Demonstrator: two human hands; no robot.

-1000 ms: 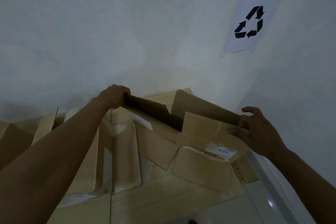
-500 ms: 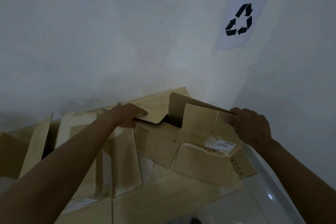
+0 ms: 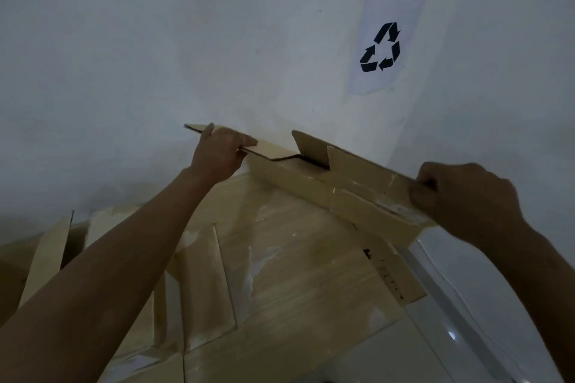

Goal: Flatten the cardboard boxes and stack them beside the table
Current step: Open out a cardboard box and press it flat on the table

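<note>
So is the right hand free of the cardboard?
No, the right hand grips the cardboard at its right end.

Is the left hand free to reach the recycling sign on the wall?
Probably not now: the left hand is gripping the flattened box, which stands between it and the sign, high on the right.

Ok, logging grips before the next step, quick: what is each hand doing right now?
Left hand: closed on the far edge of the flattened brown cardboard box.
Right hand: closed on that box's near right end.
</note>
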